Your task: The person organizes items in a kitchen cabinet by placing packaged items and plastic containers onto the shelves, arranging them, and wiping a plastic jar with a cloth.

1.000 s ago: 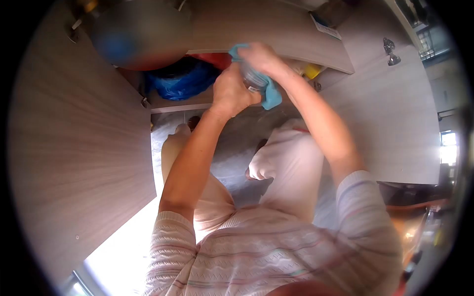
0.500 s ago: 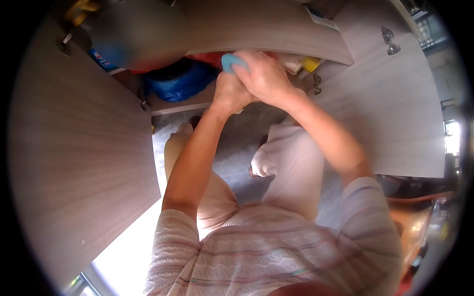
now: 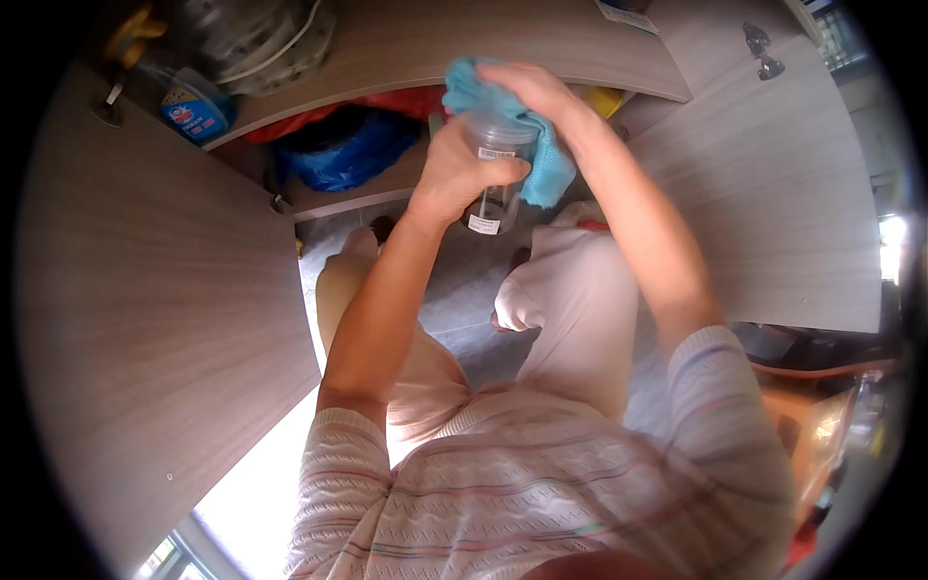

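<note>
My left hand is wrapped round a clear plastic jar, its thumb lying across the front. The jar is see-through, with white labels near its top and base, and it is tilted. My right hand grips a light-blue cloth at the jar's upper end. Part of the cloth bunches above the jar and a longer part hangs down along its right side. Some of the right fingers are hidden behind the cloth.
Cabinet doors stand wide on the left and right. On the upper shelf are a blue-labelled bottle and a clear bulky container. A blue plastic bag lies on the lower shelf beside red material.
My hands have moved from clasped together to apart, bringing the jar and more of the cloth into sight. A large blurred round shape at the upper left is now the clear container.
</note>
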Demonstrator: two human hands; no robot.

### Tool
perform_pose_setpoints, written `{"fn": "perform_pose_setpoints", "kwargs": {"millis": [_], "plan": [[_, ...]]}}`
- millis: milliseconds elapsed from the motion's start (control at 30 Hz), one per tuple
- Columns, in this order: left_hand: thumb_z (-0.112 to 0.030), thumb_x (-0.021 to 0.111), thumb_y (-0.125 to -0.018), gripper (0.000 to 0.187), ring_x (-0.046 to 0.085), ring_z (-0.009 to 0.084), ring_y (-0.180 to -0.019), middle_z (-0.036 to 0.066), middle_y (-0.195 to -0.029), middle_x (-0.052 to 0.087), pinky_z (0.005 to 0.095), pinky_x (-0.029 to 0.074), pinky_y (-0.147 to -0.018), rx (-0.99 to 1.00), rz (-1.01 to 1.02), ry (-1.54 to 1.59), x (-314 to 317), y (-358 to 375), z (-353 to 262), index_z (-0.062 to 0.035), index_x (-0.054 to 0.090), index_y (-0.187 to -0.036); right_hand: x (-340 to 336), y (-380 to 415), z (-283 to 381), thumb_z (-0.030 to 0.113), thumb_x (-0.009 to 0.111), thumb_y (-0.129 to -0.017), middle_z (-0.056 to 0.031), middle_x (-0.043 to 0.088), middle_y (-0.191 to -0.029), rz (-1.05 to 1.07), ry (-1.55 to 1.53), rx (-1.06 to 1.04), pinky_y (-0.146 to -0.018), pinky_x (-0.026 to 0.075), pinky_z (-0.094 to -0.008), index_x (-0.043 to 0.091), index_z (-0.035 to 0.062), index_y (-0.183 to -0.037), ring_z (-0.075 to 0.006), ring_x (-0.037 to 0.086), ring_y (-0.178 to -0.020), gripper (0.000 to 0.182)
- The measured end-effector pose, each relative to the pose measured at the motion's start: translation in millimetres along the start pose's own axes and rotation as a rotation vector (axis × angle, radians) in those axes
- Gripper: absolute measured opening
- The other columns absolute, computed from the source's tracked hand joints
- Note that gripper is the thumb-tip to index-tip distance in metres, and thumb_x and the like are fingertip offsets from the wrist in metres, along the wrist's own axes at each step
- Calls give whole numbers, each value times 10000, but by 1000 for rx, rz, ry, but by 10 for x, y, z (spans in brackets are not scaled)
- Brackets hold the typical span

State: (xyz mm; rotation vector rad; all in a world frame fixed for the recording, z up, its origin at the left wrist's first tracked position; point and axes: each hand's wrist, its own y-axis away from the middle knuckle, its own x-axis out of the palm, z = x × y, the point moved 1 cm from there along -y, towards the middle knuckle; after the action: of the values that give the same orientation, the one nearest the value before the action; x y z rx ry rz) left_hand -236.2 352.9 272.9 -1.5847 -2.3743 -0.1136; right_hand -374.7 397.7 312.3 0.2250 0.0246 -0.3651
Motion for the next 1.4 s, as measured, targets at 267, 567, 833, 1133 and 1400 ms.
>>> {"fn": "perform_pose_setpoints", "kwargs": {"millis": [267,567,833,1133,1400], "plan": [[-326,657,-730,459,537,130,-798,63,-893,584,270,430,-689,0,-453,349,-138,-185,144,50,550,-971,555,201,-67,349,457,-854,-160,585,-832,-556,288,-313,-718,441,-318,508,-11,-999,-257,575,-794,391],[-430,599,-760,544,534,144,-803,82,-924,562,273,430,-706,-18,-448,480,-271,-218,113,33,511,-1031,660,83,-97,250,403,-869,-180,587,-800,-630,449,-383,-669,436,-366,514,-25,-988,-293,562,-731,319],[-592,439,-769,637,562,189,-810,91,-910,586,321,460,-741,-134,-92,643,-251,-166,77,-13,527,-1019,410,54,-86,281,400,-889,-65,588,-705,-461,-157,-136,-467,435,-278,571,-13,-891,-129,546,-540,340],[-660,419,-729,693,516,205,-924,78,-989,560,367,425,-787,-143,-59,713,-102,-154,-57,-51,541,-1035,189,-42,-560,327,392,-867,-232,513,-1038,-416,574,-307,-823,392,-396,491,49,-1091,-388,479,-981,370],[-402,564,-789,461,565,202,-777,106,-894,575,322,464,-693,-64,-262,690,-315,-235,-61,6,514,-998,171,384,-200,294,574,-800,-135,544,-1075,-413,347,-303,-776,434,-284,414,-21,-1195,-181,545,-921,530]]}}
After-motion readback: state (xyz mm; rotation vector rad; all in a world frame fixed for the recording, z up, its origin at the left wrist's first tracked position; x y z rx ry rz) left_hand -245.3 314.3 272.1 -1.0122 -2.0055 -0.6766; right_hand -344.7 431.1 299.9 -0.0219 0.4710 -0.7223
